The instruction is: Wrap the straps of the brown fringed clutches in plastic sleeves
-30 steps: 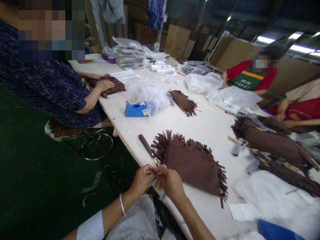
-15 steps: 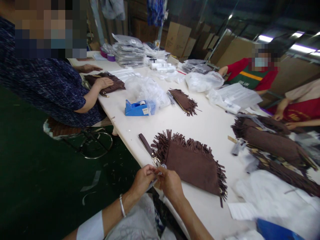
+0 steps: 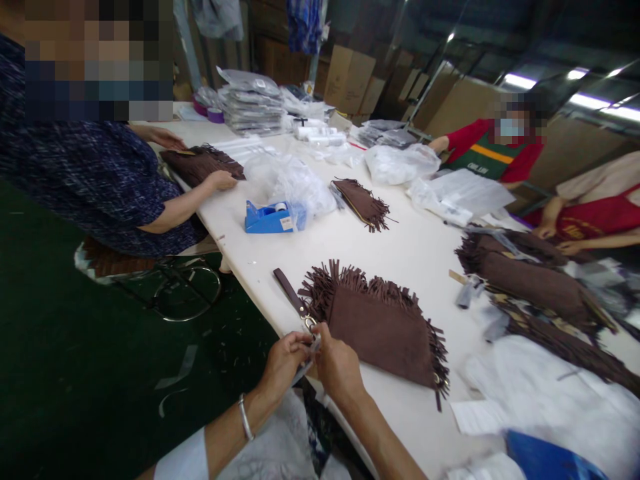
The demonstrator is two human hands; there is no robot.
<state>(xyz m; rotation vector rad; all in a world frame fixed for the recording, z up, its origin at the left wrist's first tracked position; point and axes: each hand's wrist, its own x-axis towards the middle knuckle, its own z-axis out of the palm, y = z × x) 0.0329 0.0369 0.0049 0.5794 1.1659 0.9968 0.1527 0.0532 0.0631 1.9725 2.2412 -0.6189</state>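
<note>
A brown fringed clutch bag [image 3: 383,330] lies on the white table right in front of me, its wrist strap [image 3: 289,291] stretched out toward the far left. At the near left corner of the bag, by the strap's metal clasp [image 3: 309,323], both my hands meet. My left hand [image 3: 284,363] is closed in a pinch on a thin strip of clear plastic wrap [image 3: 303,368]. Beside it my right hand [image 3: 337,363] has its fingers closed on the upper end of the same wrap, close to the clasp. What lies inside the wrap is hidden by my fingers.
A blue tape dispenser [image 3: 270,219] stands near the left edge, beside crumpled clear bags [image 3: 295,177]. A smaller fringed pouch [image 3: 360,203] lies beyond. More brown bags [image 3: 540,273] and white sheeting [image 3: 550,387] fill the right. One co-worker [image 3: 85,173] sits left; two more are across the table.
My right fingers have moved slightly up toward the clasp, and more of the clear wrap shows between my hands. The co-worker at left has shifted a hand to the brown bag's near edge.
</note>
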